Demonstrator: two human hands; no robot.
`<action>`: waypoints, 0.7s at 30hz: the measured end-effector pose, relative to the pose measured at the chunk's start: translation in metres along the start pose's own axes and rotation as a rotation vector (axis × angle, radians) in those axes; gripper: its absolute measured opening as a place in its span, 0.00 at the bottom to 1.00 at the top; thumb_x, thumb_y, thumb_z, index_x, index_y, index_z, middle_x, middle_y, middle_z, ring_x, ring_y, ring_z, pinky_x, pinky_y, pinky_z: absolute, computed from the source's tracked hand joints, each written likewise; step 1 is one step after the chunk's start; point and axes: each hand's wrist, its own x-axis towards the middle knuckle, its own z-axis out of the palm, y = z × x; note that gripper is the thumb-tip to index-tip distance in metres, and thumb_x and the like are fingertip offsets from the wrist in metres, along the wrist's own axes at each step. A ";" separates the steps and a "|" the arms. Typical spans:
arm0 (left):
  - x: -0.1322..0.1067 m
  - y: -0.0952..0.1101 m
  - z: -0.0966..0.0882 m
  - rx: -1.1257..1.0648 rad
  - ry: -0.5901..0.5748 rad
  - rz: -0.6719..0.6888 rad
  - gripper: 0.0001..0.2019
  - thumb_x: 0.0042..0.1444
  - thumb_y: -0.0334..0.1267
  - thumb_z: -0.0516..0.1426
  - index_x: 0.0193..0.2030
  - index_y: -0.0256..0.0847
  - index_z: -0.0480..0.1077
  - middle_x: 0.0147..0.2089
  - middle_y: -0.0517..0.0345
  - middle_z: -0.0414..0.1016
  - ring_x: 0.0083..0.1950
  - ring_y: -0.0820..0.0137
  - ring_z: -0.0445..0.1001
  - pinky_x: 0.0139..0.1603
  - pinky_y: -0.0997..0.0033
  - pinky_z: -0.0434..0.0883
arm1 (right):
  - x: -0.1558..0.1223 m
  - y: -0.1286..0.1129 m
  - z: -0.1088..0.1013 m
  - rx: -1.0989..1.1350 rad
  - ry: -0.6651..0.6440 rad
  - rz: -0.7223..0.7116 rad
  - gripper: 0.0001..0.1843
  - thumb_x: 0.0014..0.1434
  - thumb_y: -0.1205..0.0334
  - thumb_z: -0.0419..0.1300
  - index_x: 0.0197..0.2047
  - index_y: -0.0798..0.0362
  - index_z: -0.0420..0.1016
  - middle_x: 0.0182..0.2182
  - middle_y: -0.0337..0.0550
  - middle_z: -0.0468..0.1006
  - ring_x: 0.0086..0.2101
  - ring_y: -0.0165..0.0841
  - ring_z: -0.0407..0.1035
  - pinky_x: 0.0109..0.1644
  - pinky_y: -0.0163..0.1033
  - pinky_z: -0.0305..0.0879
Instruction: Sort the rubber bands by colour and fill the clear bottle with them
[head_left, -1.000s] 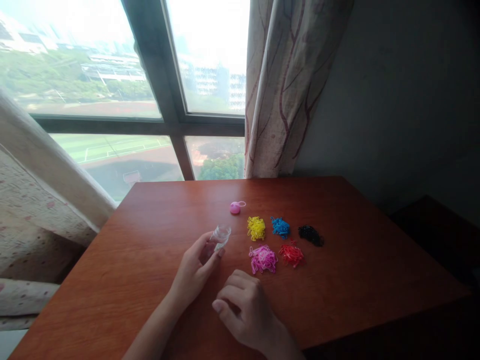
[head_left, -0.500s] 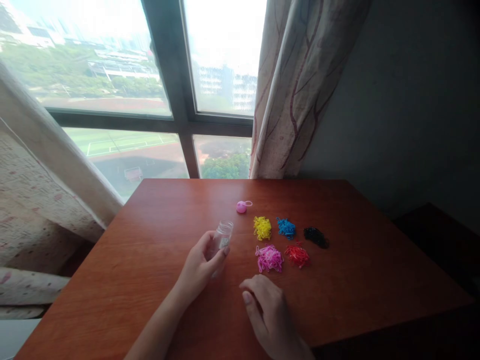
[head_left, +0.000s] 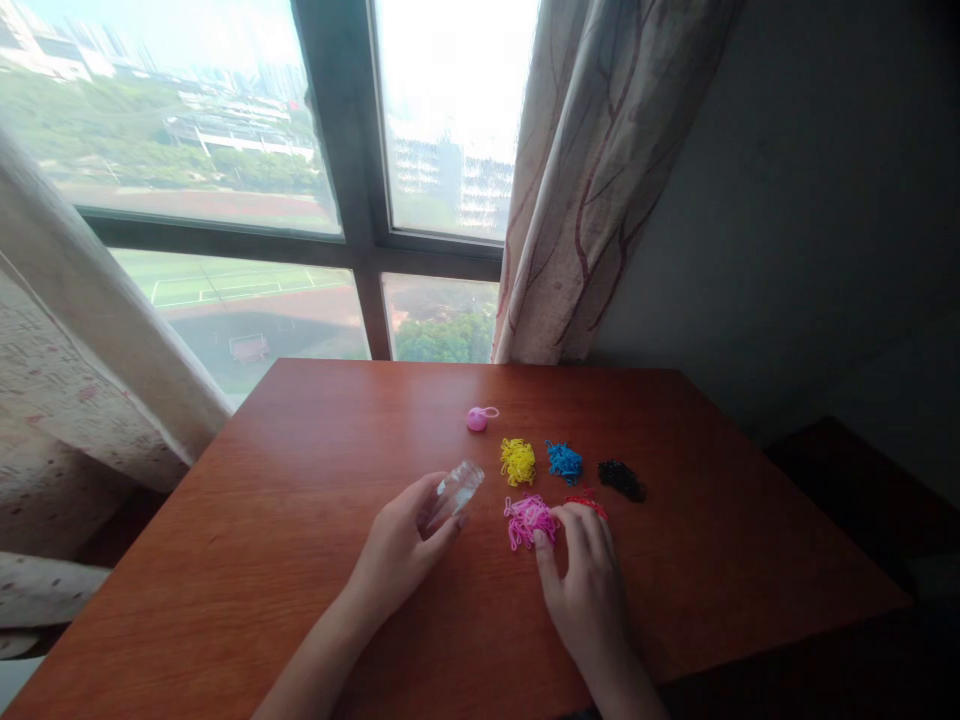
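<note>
My left hand (head_left: 403, 545) is wrapped round a small clear glass jar (head_left: 463, 486), which tilts with its mouth up and to the right. At the pile of pink plastic clips (head_left: 527, 520), my right hand (head_left: 589, 585) has its thumb and fingers apart over the right edge. Whether the fingertips touch a clip I cannot make out. A red clip pile (head_left: 591, 499) is mostly hidden behind that hand. Behind these lie a yellow clip pile (head_left: 517, 462), a blue clip pile (head_left: 564, 461) and a black clip pile (head_left: 622, 480).
A pink round cap with a loop (head_left: 477, 420) rests on the brown wooden table (head_left: 225, 540), beyond the jar. The table's far edge meets a window (head_left: 360, 250), with a curtain (head_left: 559, 200) on its right and another curtain (head_left: 112, 300) on its left.
My right hand has moved forward and right from the table's front to the pink pile, and its fingers have spread. The jar in my left hand has tipped further to the right.
</note>
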 end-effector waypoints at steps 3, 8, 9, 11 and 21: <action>0.000 -0.001 0.000 0.025 -0.013 0.008 0.17 0.59 0.42 0.57 0.54 0.40 0.68 0.41 0.56 0.77 0.38 0.68 0.74 0.40 0.72 0.70 | 0.014 -0.010 0.008 -0.157 -0.077 -0.020 0.19 0.64 0.50 0.56 0.52 0.54 0.68 0.48 0.55 0.71 0.48 0.47 0.65 0.52 0.51 0.62; 0.000 0.004 -0.001 0.072 -0.026 0.032 0.15 0.58 0.40 0.57 0.51 0.41 0.70 0.39 0.57 0.78 0.37 0.67 0.74 0.39 0.72 0.69 | 0.028 -0.027 0.021 -0.330 -0.169 0.018 0.26 0.61 0.45 0.59 0.54 0.56 0.68 0.50 0.57 0.70 0.48 0.49 0.64 0.50 0.51 0.63; 0.000 0.005 -0.001 0.068 -0.024 0.033 0.15 0.58 0.40 0.57 0.51 0.41 0.70 0.39 0.57 0.78 0.37 0.67 0.74 0.39 0.72 0.69 | 0.030 -0.029 0.022 -0.350 -0.178 0.036 0.26 0.60 0.45 0.59 0.54 0.56 0.69 0.49 0.57 0.70 0.47 0.48 0.64 0.50 0.51 0.63; -0.001 0.007 -0.001 0.060 -0.026 0.035 0.14 0.58 0.40 0.57 0.51 0.41 0.70 0.39 0.57 0.78 0.36 0.68 0.74 0.39 0.72 0.69 | 0.031 -0.032 0.023 -0.382 -0.198 0.073 0.25 0.60 0.44 0.59 0.52 0.56 0.70 0.47 0.56 0.71 0.46 0.48 0.64 0.48 0.50 0.63; -0.002 0.010 -0.001 0.105 -0.051 0.068 0.11 0.58 0.40 0.57 0.46 0.40 0.70 0.35 0.58 0.76 0.33 0.69 0.71 0.36 0.73 0.67 | 0.036 -0.036 0.029 -0.422 -0.212 0.113 0.17 0.62 0.47 0.58 0.42 0.53 0.70 0.40 0.51 0.71 0.43 0.45 0.65 0.42 0.44 0.63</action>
